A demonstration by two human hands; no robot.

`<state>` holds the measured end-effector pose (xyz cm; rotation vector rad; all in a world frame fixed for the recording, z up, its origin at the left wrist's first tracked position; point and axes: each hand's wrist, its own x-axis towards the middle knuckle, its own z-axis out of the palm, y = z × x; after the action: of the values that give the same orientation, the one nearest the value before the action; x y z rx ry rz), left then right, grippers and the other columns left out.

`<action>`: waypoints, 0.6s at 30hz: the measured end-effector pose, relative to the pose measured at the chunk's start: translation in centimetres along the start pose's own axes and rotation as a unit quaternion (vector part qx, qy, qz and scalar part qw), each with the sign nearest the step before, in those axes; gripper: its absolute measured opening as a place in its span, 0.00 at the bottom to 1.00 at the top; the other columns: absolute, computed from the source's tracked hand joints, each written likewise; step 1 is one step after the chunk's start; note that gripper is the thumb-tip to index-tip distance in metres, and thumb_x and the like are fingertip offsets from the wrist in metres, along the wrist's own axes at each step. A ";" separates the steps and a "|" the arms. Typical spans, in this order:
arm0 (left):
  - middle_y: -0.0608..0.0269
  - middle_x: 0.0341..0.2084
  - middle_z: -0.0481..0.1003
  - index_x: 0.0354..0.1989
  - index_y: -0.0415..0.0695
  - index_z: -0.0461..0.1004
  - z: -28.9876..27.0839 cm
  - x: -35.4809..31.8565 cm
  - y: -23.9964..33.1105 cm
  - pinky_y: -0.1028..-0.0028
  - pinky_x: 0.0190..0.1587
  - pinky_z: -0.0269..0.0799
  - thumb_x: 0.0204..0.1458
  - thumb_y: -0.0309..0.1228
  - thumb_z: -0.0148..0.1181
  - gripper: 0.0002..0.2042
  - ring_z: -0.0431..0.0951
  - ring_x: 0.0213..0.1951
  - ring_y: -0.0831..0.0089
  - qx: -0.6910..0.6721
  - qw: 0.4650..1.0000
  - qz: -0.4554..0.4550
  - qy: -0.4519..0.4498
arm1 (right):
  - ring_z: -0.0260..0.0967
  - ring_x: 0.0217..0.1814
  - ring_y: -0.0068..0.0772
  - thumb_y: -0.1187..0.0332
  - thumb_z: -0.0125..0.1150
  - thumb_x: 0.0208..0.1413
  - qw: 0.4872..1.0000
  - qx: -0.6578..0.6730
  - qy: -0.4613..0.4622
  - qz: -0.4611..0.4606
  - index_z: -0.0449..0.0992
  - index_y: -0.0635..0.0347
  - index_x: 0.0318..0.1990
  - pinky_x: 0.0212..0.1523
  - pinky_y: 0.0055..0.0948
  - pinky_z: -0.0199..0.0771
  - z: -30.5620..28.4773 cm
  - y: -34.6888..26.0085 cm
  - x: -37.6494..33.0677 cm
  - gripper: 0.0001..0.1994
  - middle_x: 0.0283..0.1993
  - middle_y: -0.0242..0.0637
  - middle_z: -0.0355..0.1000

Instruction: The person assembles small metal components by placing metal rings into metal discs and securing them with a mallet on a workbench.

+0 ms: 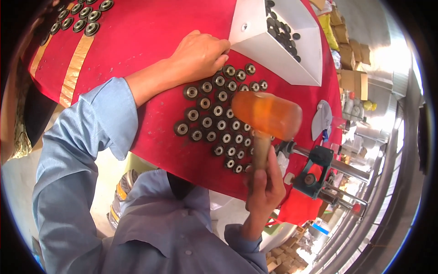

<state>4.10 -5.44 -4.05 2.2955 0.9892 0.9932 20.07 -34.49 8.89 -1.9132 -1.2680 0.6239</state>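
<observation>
My right hand (264, 187) grips the wooden handle of a mallet with a translucent orange head (267, 114), held raised over rows of several small round metal rollers (214, 118) laid out on a red table (150, 32). My left hand (200, 55) rests knuckles-up on the red surface at the far edge of the rollers, fingers curled against the nearest pieces beside a white tray (278, 55). Whether it pinches a roller is hidden.
The white tray holds several small dark parts (280, 32). A second group of rollers (80, 18) lies at the far left near yellow tape strips (75, 64). A green clamp fixture on a metal rod (317, 171) sits at the table's right edge. Cardboard boxes (353, 68) stand beyond.
</observation>
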 end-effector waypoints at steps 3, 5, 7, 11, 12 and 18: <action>0.54 0.30 0.82 0.39 0.43 0.79 0.3 0.2 0.2 0.53 0.44 0.72 0.61 0.34 0.62 0.07 0.83 0.38 0.50 -0.001 1.000 0.013 0.018 | 0.71 0.32 0.17 0.78 0.56 0.70 0.953 -0.200 -0.008 -0.226 0.72 0.62 0.73 0.33 0.18 0.73 0.7 2.8 0.5 0.24 0.44 0.34 0.80; 0.54 0.29 0.82 0.39 0.43 0.79 0.2 -0.3 -0.2 0.53 0.44 0.72 0.61 0.34 0.62 0.07 0.83 0.37 0.50 -0.005 1.000 0.010 0.017 | 0.79 0.49 0.31 0.83 0.61 0.63 0.995 -0.083 -0.046 -0.016 0.76 0.63 0.69 0.55 0.29 0.78 2.0 2.7 -0.3 0.26 0.61 0.48 0.81; 0.54 0.29 0.82 0.39 0.43 0.79 0.1 -0.5 -0.3 0.54 0.44 0.72 0.61 0.34 0.62 0.07 0.83 0.37 0.49 -0.009 1.000 0.009 0.016 | 0.79 0.48 0.28 0.83 0.61 0.63 0.998 -0.052 -0.045 0.003 0.76 0.62 0.69 0.53 0.26 0.77 1.7 2.5 -0.2 0.26 0.62 0.46 0.82; 0.54 0.29 0.82 0.39 0.43 0.79 0.2 0.1 -0.2 0.54 0.44 0.72 0.61 0.34 0.62 0.08 0.83 0.37 0.49 0.000 1.000 0.000 0.009 | 0.78 0.46 0.26 0.82 0.60 0.63 0.998 -0.007 -0.021 0.060 0.76 0.64 0.69 0.49 0.29 0.79 0.0 -0.6 -1.8 0.25 0.55 0.47 0.83; 0.54 0.29 0.82 0.39 0.43 0.80 0.2 0.1 0.0 0.54 0.44 0.72 0.61 0.34 0.62 0.08 0.83 0.37 0.49 0.000 1.000 0.005 0.007 | 0.78 0.43 0.28 0.83 0.60 0.61 1.000 0.007 -0.003 0.030 0.77 0.65 0.68 0.46 0.31 0.79 -0.3 -1.1 -2.4 0.26 0.48 0.46 0.83; 0.53 0.29 0.82 0.39 0.43 0.80 0.6 -0.1 -0.3 0.53 0.44 0.72 0.61 0.34 0.62 0.08 0.83 0.37 0.49 0.002 1.000 0.011 0.024 | 0.78 0.42 0.30 0.85 0.61 0.60 0.997 -0.052 -0.046 -0.038 0.77 0.64 0.68 0.48 0.26 0.77 2.7 2.3 -2.8 0.27 0.51 0.44 0.83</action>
<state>4.39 -5.38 -4.62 2.3007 0.9888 1.0603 18.26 -36.79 5.40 -1.9302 -1.4501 0.6237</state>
